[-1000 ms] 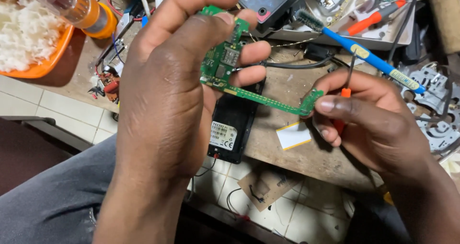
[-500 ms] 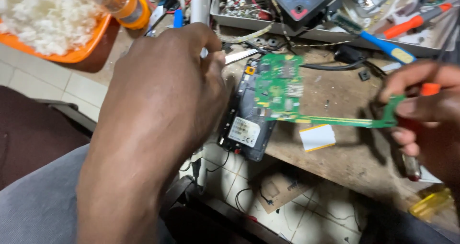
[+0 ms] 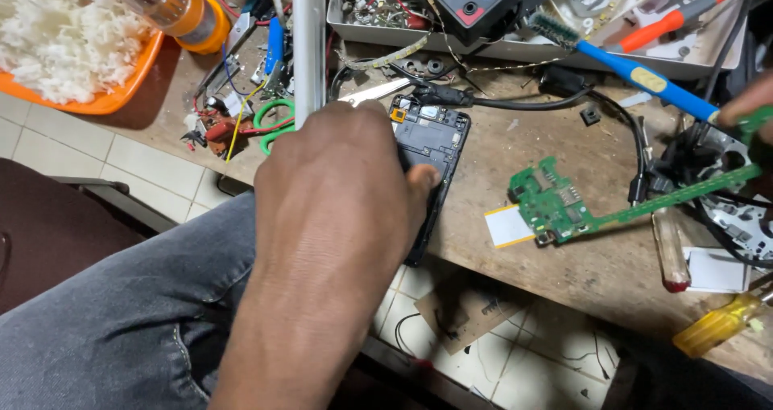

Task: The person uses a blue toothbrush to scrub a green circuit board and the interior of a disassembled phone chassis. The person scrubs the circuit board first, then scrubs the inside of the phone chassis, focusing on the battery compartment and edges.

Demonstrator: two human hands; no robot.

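Left hand [image 3: 338,209] pressed flat on black phone shell [image 3: 431,148], right hand [image 3: 745,108] at two o'clock pinching green circuit board [image 3: 564,205], white yellow-edged label [image 3: 507,225] just beside the board, orange bowl of rice [image 3: 113,96] at ten o'clock

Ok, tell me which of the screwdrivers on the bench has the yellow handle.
The yellow-handled screwdriver lies at the bench's near right edge. The red-handled screwdriver lies beside it nearer the green circuit board; the orange-handled one sits in the grey tray.

Green circuit board [image 3: 564,205], long thin strip running off to the right, held tilted above the bench. Black opened phone body [image 3: 431,148] lying flat at bench edge.
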